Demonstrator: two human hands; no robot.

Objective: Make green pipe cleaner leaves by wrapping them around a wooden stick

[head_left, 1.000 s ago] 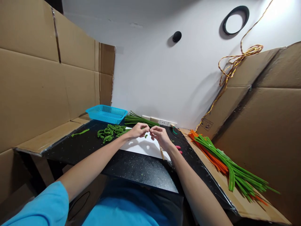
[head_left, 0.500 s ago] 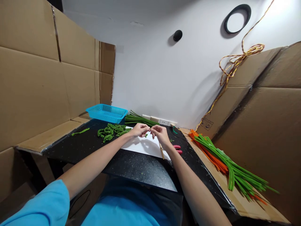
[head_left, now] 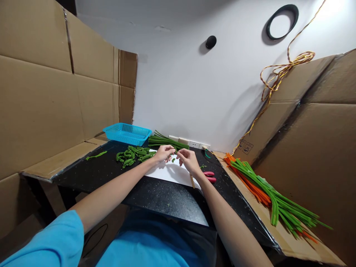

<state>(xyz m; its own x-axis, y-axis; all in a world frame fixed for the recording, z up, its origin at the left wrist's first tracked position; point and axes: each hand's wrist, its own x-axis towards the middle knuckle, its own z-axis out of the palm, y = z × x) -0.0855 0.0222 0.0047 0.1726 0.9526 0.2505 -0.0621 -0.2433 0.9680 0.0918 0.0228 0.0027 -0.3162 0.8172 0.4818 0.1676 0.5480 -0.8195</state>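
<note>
My left hand (head_left: 165, 153) and my right hand (head_left: 188, 160) meet above a white sheet of paper (head_left: 169, 173), fingertips pinched close together. A short piece of green pipe cleaner (head_left: 175, 150) shows between them, mostly hidden by the fingers. Under the hands, a small green scrap (head_left: 173, 160) is seen against the paper. Left of the paper lies a pile of folded green pipe cleaners (head_left: 132, 155). A thin tan stick (head_left: 192, 181) rests on the paper by my right wrist. Beside that forearm are the red handles of a tool (head_left: 210, 177), its head hidden.
A blue plastic basket (head_left: 126, 134) stands at the black table's (head_left: 167, 200) back left. Long dark green stems (head_left: 164, 140) lie by the wall near a power strip (head_left: 194, 144). Green and orange pipe cleaners (head_left: 267, 189) lie on cardboard at right. Cardboard walls (head_left: 55, 104) flank both sides.
My fingertips have parted slightly, the right hand lowering a little. The pile, basket and stems look unmoved; the view has shifted very slightly.
</note>
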